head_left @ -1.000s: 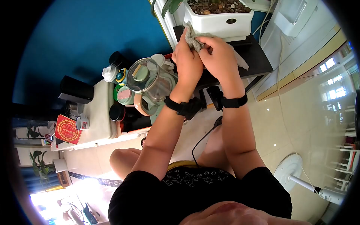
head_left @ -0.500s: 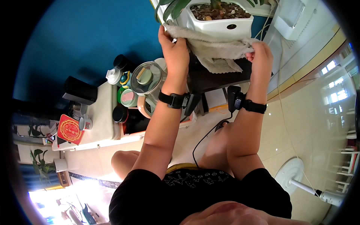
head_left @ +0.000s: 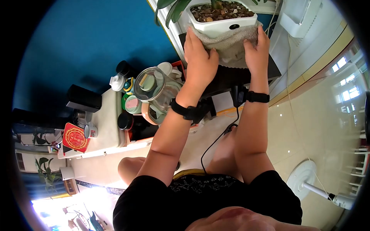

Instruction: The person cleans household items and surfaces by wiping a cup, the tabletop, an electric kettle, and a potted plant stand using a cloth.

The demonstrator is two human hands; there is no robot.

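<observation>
A grey cloth (head_left: 230, 49) lies against the front and sides of a white plant pot (head_left: 214, 27), below its rim. My left hand (head_left: 201, 56) grips the cloth at the pot's left side, with the fingers pointing up and the thumb on the cloth. On the right side, my right hand (head_left: 257, 52) holds the other end, its thumb also on the cloth. Wood chips (head_left: 223, 14) and a plant stem fill the pot's top. The pot is on a dark stand (head_left: 273, 70). The fingertips are partly hidden at the cloth's edges.
To the left are a glass kettle (head_left: 154, 86), jars, bottles and a red tray (head_left: 133, 134). Farther left are a black speaker (head_left: 83, 98), a mug (head_left: 91, 131) and a red tin (head_left: 76, 137). A white fan base (head_left: 302, 179) stands at lower right. Cables hang behind the pot.
The cloth, stretched in front of the pot before, now wraps against its sides. Both hands have come closer together and turned upright along the pot. The view has shifted slightly.
</observation>
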